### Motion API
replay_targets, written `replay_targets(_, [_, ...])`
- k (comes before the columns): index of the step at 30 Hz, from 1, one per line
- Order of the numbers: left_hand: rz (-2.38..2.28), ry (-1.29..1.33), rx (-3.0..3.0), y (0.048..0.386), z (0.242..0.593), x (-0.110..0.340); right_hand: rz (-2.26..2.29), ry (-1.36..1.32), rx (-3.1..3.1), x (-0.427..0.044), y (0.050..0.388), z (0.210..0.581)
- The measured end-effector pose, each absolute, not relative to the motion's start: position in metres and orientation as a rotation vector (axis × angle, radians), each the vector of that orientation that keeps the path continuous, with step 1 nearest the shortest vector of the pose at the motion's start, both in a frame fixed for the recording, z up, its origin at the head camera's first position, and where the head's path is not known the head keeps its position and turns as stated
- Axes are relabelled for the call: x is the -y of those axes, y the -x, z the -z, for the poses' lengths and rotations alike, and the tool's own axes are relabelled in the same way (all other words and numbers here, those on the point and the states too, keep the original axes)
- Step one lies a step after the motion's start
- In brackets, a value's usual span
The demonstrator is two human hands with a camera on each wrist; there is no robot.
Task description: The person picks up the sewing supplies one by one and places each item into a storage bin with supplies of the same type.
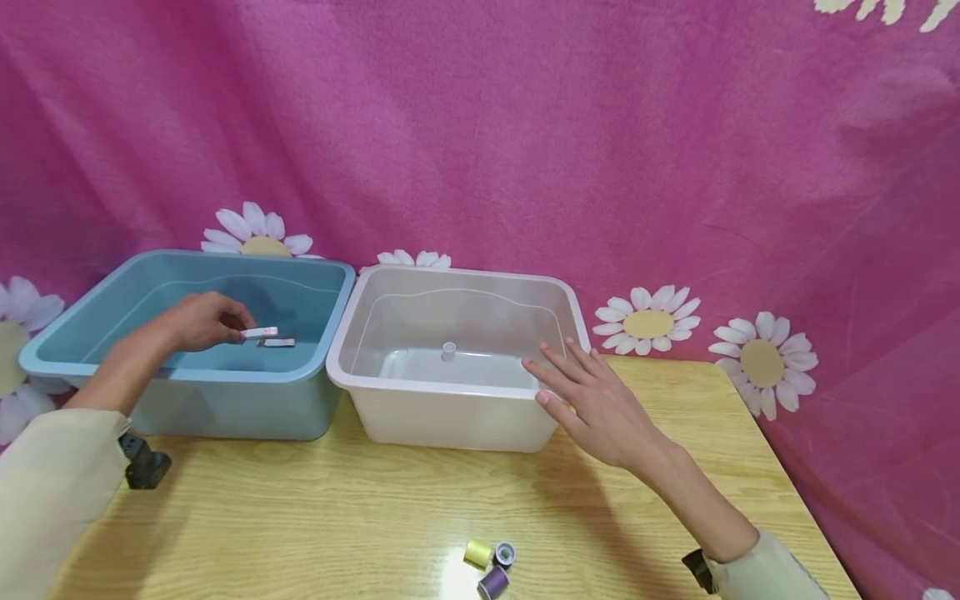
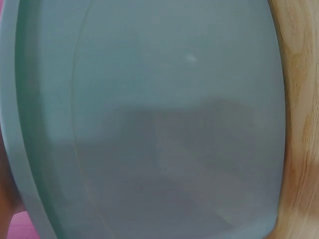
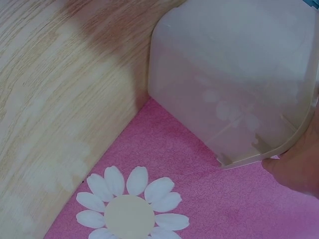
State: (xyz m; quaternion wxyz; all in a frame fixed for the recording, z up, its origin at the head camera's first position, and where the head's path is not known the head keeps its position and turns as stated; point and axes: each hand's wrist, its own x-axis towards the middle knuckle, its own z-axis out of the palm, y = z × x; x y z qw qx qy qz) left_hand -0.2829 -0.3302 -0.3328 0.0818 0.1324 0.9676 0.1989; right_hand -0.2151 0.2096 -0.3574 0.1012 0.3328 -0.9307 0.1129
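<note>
My left hand [image 1: 206, 322] reaches over the blue bin [image 1: 240, 375] and pinches a small white strip with reddish print [image 1: 259, 332] between thumb and fingertips. Just beyond it, inside the bin, lies a similar pale strip with a dark end [image 1: 276, 342]. My right hand [image 1: 596, 404] is spread, fingers straight, over the right front corner of the white bin [image 1: 457, 417]; whether it touches the rim I cannot tell. A small white cylinder [image 1: 448, 352] stands on that bin's floor. In the left wrist view, the blue bin's wall [image 2: 159, 119] fills most of the picture.
Near the table's front edge lie a yellow thread spool [image 1: 477, 553], a dark spool with a pale end [image 1: 504, 554] and a purple spool [image 1: 493, 583]. The bins stand side by side on the wooden table [image 1: 337, 517], before a pink flowered cloth [image 1: 480, 133].
</note>
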Motion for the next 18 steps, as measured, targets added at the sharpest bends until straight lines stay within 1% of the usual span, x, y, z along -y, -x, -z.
replay_targets(7, [-0.661,-0.322,-2.853,0.2853,0.3375,0.3297,-0.342,-0.985,2.739,-0.2090,0.2133,0.3553])
replay_targets(18, [-0.664,-0.287,-2.832,0.2869,0.3427,0.3314,-0.330,-0.988,2.732,-0.2088,0.2121,0.3569])
